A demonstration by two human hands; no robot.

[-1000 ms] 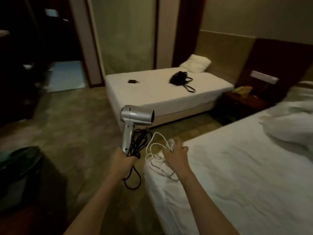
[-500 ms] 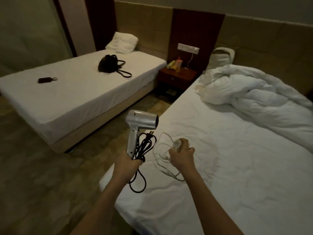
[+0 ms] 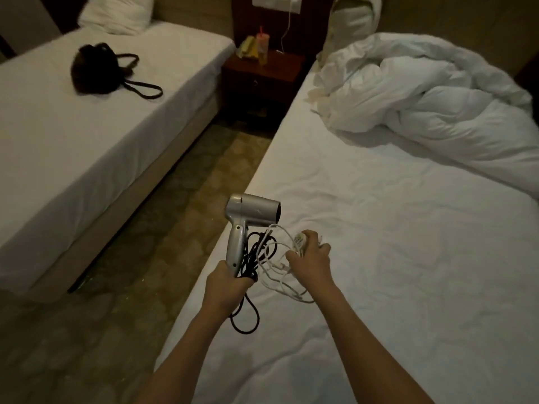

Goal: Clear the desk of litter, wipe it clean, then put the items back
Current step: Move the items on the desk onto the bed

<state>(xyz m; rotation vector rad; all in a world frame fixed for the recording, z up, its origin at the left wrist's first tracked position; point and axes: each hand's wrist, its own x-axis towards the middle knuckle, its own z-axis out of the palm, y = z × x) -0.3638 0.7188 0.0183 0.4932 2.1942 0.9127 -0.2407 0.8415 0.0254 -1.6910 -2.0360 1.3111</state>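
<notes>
The left hand (image 3: 226,287) is kept in a closed grip round the handle of a silver hair dryer (image 3: 248,220), held upright with its black cord (image 3: 250,275) bunched in the same fist and looping down below it. Just beside it, the right hand (image 3: 310,260) is held curled round a white charger and cable (image 3: 280,269), loops of which hang beneath. Compared with a second ago, both loads are gripped as before, but the view has been swung from the doorway side of the room toward the near bed (image 3: 393,272), over whose edge both hands are now carried. This is judged to be the clearing step: items taken off the tabletop, which is not in view, are probably about to be parked on the sheet. Farther off lie a rumpled duvet (image 3: 423,91), a nightstand (image 3: 262,71) between the beds, and a black bag (image 3: 93,70) on the far bed (image 3: 73,135).
</notes>
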